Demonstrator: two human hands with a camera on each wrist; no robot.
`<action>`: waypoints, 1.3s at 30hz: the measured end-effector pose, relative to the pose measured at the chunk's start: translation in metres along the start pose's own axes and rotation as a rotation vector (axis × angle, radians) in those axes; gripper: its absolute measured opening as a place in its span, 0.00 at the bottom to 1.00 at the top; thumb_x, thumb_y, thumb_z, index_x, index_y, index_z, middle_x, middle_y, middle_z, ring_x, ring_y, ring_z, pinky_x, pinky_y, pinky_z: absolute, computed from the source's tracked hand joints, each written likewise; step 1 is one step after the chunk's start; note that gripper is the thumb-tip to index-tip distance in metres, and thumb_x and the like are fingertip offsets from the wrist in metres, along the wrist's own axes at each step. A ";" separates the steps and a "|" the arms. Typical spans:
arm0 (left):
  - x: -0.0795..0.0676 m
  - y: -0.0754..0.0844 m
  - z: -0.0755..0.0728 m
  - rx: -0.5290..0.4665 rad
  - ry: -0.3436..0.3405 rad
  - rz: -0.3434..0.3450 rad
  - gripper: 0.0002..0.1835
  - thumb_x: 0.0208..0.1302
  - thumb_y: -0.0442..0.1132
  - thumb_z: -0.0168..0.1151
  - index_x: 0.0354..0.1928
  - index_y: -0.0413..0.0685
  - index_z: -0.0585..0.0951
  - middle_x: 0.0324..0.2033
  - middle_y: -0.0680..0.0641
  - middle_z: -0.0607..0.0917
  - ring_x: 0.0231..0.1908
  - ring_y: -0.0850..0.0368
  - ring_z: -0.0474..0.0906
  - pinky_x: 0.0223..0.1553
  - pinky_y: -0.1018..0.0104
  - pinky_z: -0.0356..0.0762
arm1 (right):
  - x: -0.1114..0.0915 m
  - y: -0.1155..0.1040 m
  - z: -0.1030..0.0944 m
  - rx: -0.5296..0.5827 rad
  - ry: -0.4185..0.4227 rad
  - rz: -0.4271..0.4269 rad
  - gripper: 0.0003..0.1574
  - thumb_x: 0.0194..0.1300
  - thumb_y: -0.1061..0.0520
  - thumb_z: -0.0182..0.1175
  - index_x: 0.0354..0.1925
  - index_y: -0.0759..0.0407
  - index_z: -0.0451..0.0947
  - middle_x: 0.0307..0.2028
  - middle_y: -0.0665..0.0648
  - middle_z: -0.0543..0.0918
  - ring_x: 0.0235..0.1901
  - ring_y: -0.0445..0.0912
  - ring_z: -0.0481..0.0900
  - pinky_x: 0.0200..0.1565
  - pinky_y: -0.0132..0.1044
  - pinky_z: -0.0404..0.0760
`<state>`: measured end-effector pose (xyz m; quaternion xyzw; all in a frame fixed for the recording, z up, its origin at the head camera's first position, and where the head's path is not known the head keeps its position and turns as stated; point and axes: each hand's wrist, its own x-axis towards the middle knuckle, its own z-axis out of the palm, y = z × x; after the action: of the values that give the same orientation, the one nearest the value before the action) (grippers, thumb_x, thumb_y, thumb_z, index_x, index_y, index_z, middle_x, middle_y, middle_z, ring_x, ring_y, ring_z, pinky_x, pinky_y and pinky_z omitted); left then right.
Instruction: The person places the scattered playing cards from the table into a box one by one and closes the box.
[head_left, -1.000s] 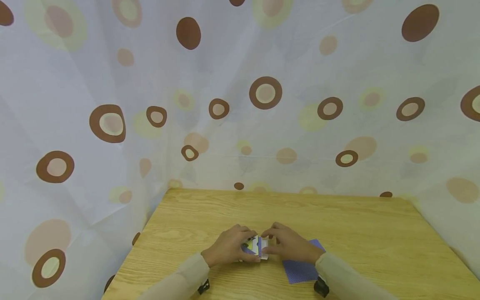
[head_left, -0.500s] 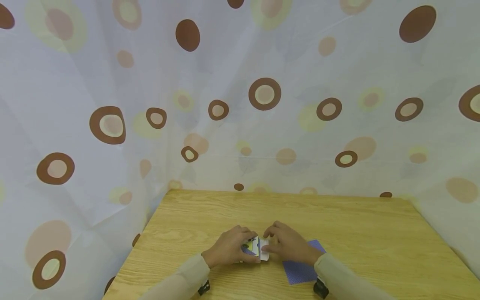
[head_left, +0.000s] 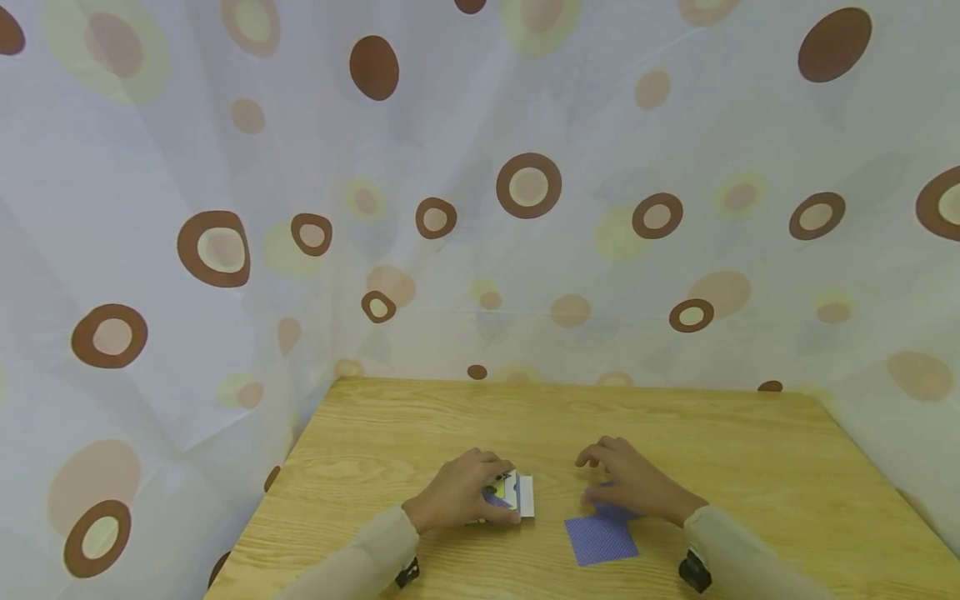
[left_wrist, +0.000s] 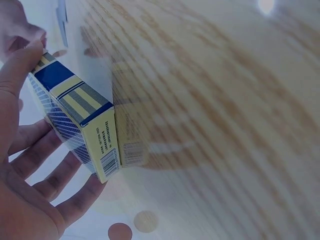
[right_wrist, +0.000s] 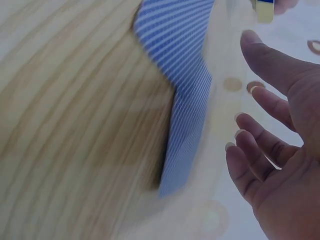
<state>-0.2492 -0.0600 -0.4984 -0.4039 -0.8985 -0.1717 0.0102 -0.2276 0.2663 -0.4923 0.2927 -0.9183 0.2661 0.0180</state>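
Note:
My left hand (head_left: 459,493) grips a small playing-card box (head_left: 512,492) on the table, thumb at its near side and fingers over its far side. In the left wrist view the card box (left_wrist: 97,117) shows blue and cream stripes and a barcode on one end. A white flap (head_left: 527,497) sticks out from its right end. My right hand (head_left: 637,481) hovers to the right of the box, fingers loosely bent and holding nothing. Just below it, overlapping blue-patterned cards (head_left: 602,542) lie on the table, partly covered by that hand in the head view.
The wooden table (head_left: 420,417) extends behind and on both sides of the hands. A pale curtain (head_left: 465,125) with brown and beige circles hangs along its back and sides.
My right hand has moved away from the box to the right, over the cards. The white flap now shows fully. My left hand stays on the box.

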 end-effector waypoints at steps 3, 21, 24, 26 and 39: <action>0.000 0.001 0.000 0.002 0.001 0.005 0.42 0.57 0.70 0.69 0.66 0.49 0.80 0.57 0.51 0.83 0.46 0.63 0.74 0.39 0.73 0.74 | -0.011 0.015 -0.004 -0.012 -0.019 0.024 0.34 0.59 0.39 0.75 0.56 0.57 0.80 0.47 0.51 0.77 0.48 0.51 0.73 0.46 0.44 0.76; 0.000 0.001 0.001 0.008 -0.005 -0.006 0.43 0.57 0.71 0.69 0.66 0.49 0.80 0.58 0.51 0.83 0.47 0.62 0.75 0.41 0.72 0.75 | -0.049 0.049 -0.021 0.068 -0.115 0.109 0.43 0.54 0.36 0.77 0.61 0.55 0.79 0.47 0.51 0.76 0.49 0.50 0.71 0.47 0.44 0.76; 0.000 0.001 0.002 0.009 -0.006 -0.005 0.43 0.57 0.71 0.69 0.66 0.50 0.80 0.58 0.52 0.83 0.48 0.62 0.75 0.41 0.72 0.75 | -0.050 0.049 -0.022 0.095 -0.139 0.126 0.39 0.55 0.39 0.78 0.59 0.55 0.79 0.44 0.51 0.75 0.45 0.48 0.70 0.44 0.40 0.73; 0.000 0.001 0.002 0.006 -0.005 -0.005 0.43 0.57 0.71 0.69 0.66 0.50 0.80 0.58 0.52 0.83 0.47 0.62 0.75 0.41 0.72 0.75 | -0.049 0.050 -0.023 0.099 -0.143 0.132 0.35 0.54 0.40 0.79 0.54 0.54 0.80 0.42 0.51 0.75 0.42 0.46 0.68 0.42 0.39 0.72; 0.000 -0.001 0.001 -0.004 -0.011 -0.010 0.43 0.57 0.71 0.69 0.66 0.50 0.80 0.58 0.52 0.83 0.46 0.63 0.74 0.41 0.72 0.75 | -0.047 0.047 -0.032 0.195 -0.213 0.202 0.43 0.53 0.48 0.81 0.63 0.56 0.74 0.49 0.60 0.69 0.52 0.57 0.70 0.48 0.50 0.76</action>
<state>-0.2494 -0.0600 -0.4998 -0.4002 -0.9002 -0.1715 0.0034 -0.2185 0.3389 -0.4960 0.2260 -0.9094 0.3219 -0.1350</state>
